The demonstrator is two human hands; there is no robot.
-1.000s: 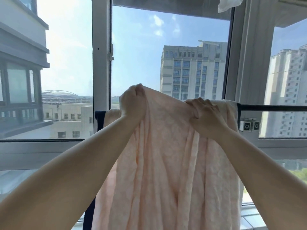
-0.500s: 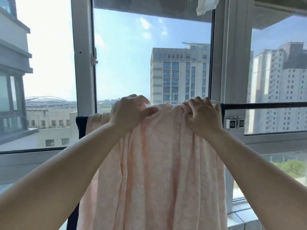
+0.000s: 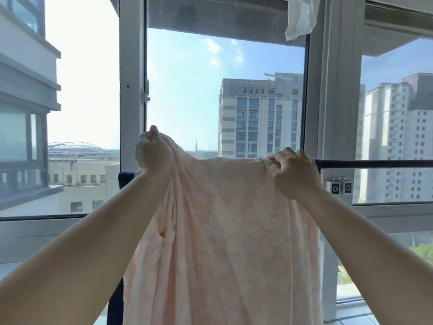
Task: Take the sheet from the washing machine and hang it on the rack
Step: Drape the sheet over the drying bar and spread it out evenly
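Note:
A pale pink sheet (image 3: 225, 231) hangs over the dark horizontal bar of the rack (image 3: 375, 164) in front of the window and falls in long folds below the frame. My left hand (image 3: 153, 152) grips a bunch of the sheet's top edge and lifts it above the bar at the left. My right hand (image 3: 294, 174) grips the top edge at the right, down at the bar. The bar under the sheet is hidden; a dark end of the rack (image 3: 125, 179) shows at the left.
Tall window frames (image 3: 131, 90) stand right behind the rack, with city buildings outside. A white cloth (image 3: 301, 17) hangs at the top right. A small metal bracket (image 3: 341, 187) sits on the frame below the bar. Tiled floor (image 3: 351, 310) lies at the lower right.
My hands have moved apart along the top edge, spreading the sheet wider. The left hand has risen and shifted left; the right has slid right along the bar.

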